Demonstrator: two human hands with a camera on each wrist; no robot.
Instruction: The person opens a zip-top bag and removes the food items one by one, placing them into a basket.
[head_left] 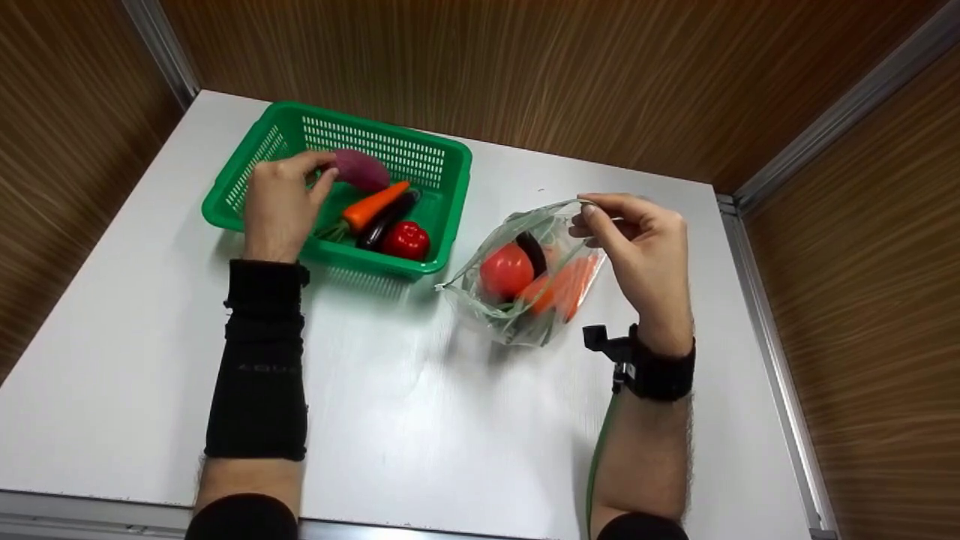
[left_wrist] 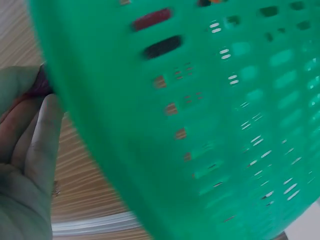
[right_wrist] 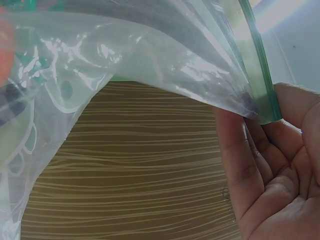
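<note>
The left hand reaches over the near-left part of the green basket, thumb and fingertips pinching one end of a purple sweet potato. That sweet potato is within the basket's rim, toward its back wall; a carrot, an eggplant and a red bell pepper lie nearer the basket's front right corner. Bare basket floor shows to their right, and the white table is open in front of the basket.

The sweet potato's long axis slants from the pinched end toward the basket's right wall, its free end dipping slightly nearer me.

To the right of the basket, the right hand pinches the zip edge of a clear plastic bag, the mouth gaping. Inside are a tomato, carrots and something dark, blurred by the film.

From the left wrist, the basket's wall hides most of the sweet potato; only a dark tip shows at the fingers. I cannot tell whether it touches the basket floor.
</note>
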